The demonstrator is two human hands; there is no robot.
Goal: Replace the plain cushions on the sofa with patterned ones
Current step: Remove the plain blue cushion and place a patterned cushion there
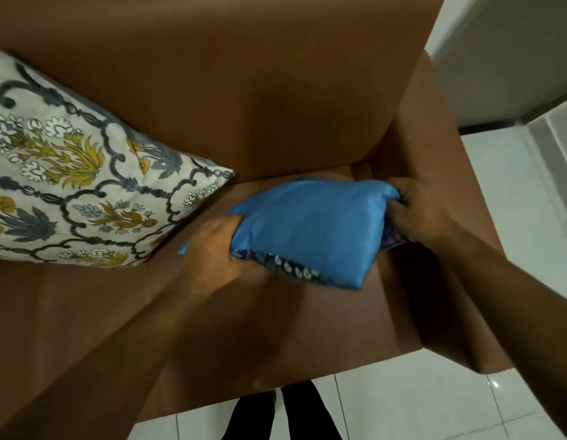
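A small blue cushion with a dark patterned underside lies on the seat of the brown sofa, close to its right armrest. My left hand grips the cushion's left edge. On the opposite edge, beside the armrest, my right hand grips it too. A large white cushion with a yellow and grey floral pattern leans against the backrest at the left, apart from the blue one.
The sofa's right armrest stands just behind my right hand. White tiled floor lies in front of and right of the sofa. My dark-clothed legs stand at the seat's front edge.
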